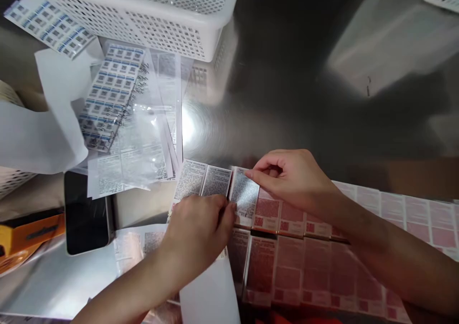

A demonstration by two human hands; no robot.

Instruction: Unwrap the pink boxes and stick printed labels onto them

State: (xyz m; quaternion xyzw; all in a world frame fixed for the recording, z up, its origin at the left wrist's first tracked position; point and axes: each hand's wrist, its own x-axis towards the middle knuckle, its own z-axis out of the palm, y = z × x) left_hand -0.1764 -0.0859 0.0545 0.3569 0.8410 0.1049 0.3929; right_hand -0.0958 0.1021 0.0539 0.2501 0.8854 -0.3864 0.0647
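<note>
My right hand (287, 175) pinches thumb and finger together at the top right edge of a printed text label (245, 195). That label lies on one of the small flat boxes set side by side in a row. Curled over the lower ends of the two neighbouring labelled boxes (216, 181) is my left hand (199, 228), thumb against forefinger; what they grip is hidden. A white backing sheet (211, 290) comes out below my left wrist. Reddish boxes (294, 262) with printed panels continue in rows to the right, partly under my right forearm.
A white perforated basket (172, 32) stands at the back left. Label sheets with square codes (111, 89) and clear plastic sleeves (139, 137) lie before it. A dark phone (87, 214) and an orange-and-black object (34, 233) are at left, on the shiny metal table (287, 84).
</note>
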